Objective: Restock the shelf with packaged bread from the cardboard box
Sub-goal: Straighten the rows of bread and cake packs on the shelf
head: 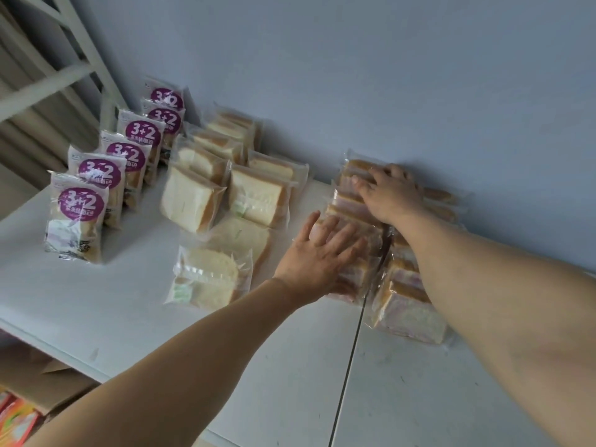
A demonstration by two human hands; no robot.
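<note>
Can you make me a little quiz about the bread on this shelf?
1. True or false: the left hand is lifting a packet off the shelf.
2. What is printed on the purple-label packets? A) 3+2 B) 5+1 C) 2+2
3. Fill in: the right hand presses the far end of the row of pink-filled packets next to the ____.

Key: 1 false, it lies flat against the row; 2 A; 3 wall.

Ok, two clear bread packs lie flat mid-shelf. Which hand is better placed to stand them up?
Probably the left hand. It rests on the near end of the pink-filled row, right beside the flat packs. The right hand presses that row's far end by the wall, and would have to cross over.
</note>
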